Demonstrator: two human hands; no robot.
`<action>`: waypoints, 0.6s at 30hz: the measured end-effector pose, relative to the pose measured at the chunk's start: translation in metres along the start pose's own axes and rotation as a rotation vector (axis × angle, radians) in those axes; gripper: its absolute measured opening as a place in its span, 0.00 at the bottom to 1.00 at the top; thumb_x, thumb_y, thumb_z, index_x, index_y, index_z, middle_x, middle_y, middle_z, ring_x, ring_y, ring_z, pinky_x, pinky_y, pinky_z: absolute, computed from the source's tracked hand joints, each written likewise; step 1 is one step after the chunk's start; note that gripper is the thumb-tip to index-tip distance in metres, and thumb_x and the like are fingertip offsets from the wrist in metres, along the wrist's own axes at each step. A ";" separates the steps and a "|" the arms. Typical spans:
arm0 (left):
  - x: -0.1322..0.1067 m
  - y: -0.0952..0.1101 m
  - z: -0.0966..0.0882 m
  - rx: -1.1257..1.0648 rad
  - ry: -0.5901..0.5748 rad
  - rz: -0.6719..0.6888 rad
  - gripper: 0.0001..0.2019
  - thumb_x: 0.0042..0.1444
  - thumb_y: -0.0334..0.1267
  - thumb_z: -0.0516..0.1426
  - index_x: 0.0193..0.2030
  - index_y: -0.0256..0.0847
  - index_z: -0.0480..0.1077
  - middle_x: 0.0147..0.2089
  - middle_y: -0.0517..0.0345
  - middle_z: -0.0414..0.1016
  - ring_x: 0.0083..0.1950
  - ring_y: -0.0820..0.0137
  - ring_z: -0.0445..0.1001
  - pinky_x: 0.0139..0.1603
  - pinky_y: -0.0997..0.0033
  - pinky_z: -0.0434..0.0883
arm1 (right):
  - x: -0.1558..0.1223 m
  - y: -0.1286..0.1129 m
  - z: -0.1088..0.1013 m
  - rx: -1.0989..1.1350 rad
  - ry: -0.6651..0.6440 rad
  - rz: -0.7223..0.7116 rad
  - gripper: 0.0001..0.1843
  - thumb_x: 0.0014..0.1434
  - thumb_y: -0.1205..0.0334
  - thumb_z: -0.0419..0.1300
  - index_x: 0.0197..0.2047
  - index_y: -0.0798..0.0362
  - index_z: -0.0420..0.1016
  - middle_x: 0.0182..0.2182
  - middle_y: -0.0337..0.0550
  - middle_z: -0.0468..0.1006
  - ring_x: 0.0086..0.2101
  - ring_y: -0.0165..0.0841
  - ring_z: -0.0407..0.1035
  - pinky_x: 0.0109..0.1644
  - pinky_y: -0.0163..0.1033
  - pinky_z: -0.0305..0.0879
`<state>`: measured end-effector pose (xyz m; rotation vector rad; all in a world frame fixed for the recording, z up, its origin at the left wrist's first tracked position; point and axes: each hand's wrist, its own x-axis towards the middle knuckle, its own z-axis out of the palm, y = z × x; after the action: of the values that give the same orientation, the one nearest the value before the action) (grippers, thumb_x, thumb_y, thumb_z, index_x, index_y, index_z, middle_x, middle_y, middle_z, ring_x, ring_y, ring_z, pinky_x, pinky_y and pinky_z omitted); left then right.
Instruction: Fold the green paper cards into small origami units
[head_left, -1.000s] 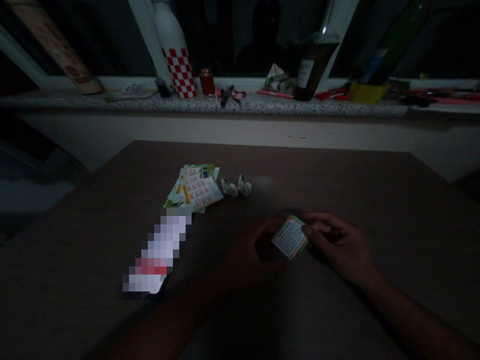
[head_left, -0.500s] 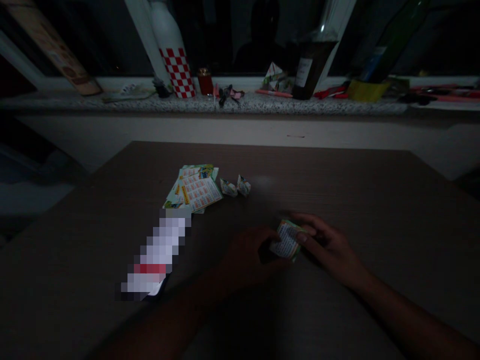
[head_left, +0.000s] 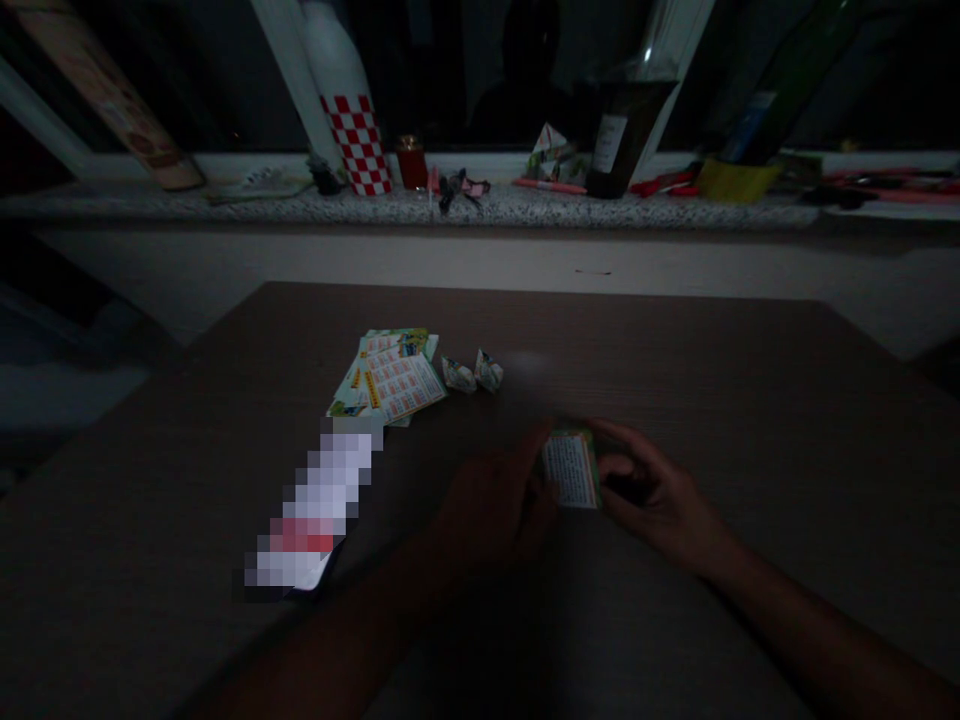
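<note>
Between my two hands is a small folded square of printed paper point(head_left: 571, 470), its text side up and its border green and orange. My left hand point(head_left: 499, 505) is closed on the paper's left edge, and much of it lies in shadow. On the opposite side, my right hand point(head_left: 667, 495) pinches the right edge between curved fingers and thumb. Beyond them sit two small folded paper shapes point(head_left: 474, 372), side by side. Next to these lies a loose pile of printed paper sheets point(head_left: 401, 382).
A blurred-out, bright, phone-like object point(head_left: 319, 505) lies on the brown table point(head_left: 750, 400), left of my hands. On the granite windowsill point(head_left: 517, 210) stand a red-and-white checked bottle point(head_left: 356, 140), a dark bottle point(head_left: 615, 145), a small red jar point(head_left: 410, 162) and a yellow holder point(head_left: 739, 180).
The folded paper has turned from a slanted position to nearly square-on. Both hands have shifted their fingers along its edges; the pile and the two folded shapes have stayed put.
</note>
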<state>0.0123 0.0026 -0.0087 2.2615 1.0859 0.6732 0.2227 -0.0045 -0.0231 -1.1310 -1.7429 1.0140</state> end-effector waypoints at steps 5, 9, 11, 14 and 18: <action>0.000 0.004 0.000 0.147 -0.009 0.057 0.35 0.59 0.49 0.52 0.68 0.37 0.44 0.48 0.45 0.75 0.47 0.57 0.73 0.51 0.53 0.65 | -0.001 0.000 0.000 -0.031 0.003 0.012 0.32 0.55 0.66 0.59 0.62 0.50 0.56 0.26 0.34 0.73 0.28 0.29 0.71 0.35 0.34 0.69; 0.000 0.010 0.001 0.204 0.016 0.102 0.41 0.53 0.53 0.57 0.68 0.38 0.46 0.57 0.41 0.68 0.53 0.52 0.68 0.54 0.49 0.63 | -0.001 -0.002 0.002 -0.085 -0.016 -0.007 0.32 0.54 0.67 0.59 0.62 0.50 0.56 0.23 0.32 0.71 0.25 0.29 0.69 0.31 0.33 0.68; 0.001 0.011 0.001 0.206 0.023 0.111 0.39 0.53 0.50 0.57 0.67 0.39 0.47 0.57 0.42 0.67 0.55 0.53 0.66 0.55 0.51 0.63 | -0.002 -0.001 0.003 -0.114 -0.032 -0.019 0.32 0.54 0.67 0.59 0.62 0.49 0.56 0.23 0.32 0.70 0.25 0.29 0.69 0.30 0.33 0.68; 0.002 0.011 0.000 0.189 0.006 0.180 0.34 0.53 0.41 0.57 0.66 0.44 0.51 0.61 0.44 0.61 0.60 0.56 0.61 0.59 0.54 0.61 | -0.004 0.000 0.002 -0.146 -0.045 -0.044 0.33 0.55 0.67 0.59 0.62 0.47 0.55 0.23 0.32 0.70 0.24 0.29 0.68 0.30 0.33 0.68; 0.002 0.009 -0.003 0.195 -0.021 0.291 0.27 0.52 0.35 0.57 0.60 0.45 0.60 0.66 0.46 0.53 0.66 0.57 0.53 0.64 0.54 0.55 | -0.004 0.001 0.002 -0.180 -0.059 -0.048 0.33 0.55 0.67 0.59 0.63 0.47 0.55 0.21 0.30 0.69 0.23 0.29 0.67 0.30 0.33 0.67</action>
<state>0.0164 0.0001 -0.0003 2.6206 0.8516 0.6804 0.2227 -0.0085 -0.0258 -1.1740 -1.9305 0.8831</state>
